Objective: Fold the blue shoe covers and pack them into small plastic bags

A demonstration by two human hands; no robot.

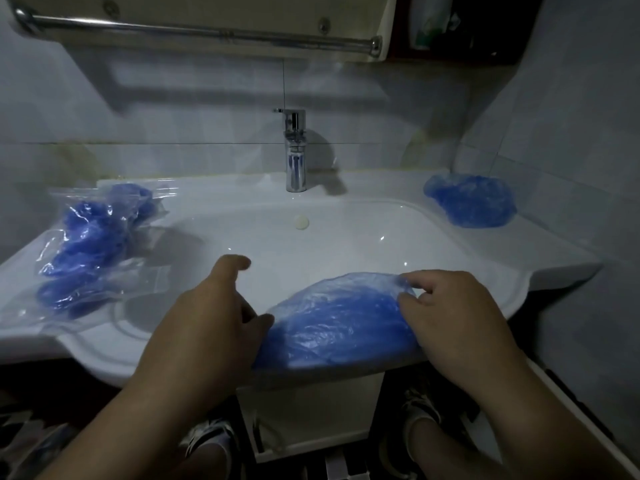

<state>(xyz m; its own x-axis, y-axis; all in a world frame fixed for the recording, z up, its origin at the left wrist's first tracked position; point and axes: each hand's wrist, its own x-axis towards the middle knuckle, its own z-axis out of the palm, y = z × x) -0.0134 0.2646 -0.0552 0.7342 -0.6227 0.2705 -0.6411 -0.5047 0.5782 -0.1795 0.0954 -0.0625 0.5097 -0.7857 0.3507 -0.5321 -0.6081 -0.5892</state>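
Observation:
A blue shoe cover [339, 323] lies spread flat on the front rim of the white sink [346, 237]. My left hand [211, 313] holds its left end, thumb against the plastic, the other fingers loosely bent above the basin. My right hand [450, 313] pinches the cover's upper right corner with curled fingers. On the left ledge lie several clear plastic bags [93, 251] with folded blue covers inside. A loose pile of blue shoe covers [471, 200] sits on the right back ledge.
A chrome faucet [295, 150] stands at the back of the basin, with the drain plug [301, 222] below it. A metal towel bar [207, 31] runs overhead. Tiled walls close in at the right. My feet [211, 441] show below the sink edge.

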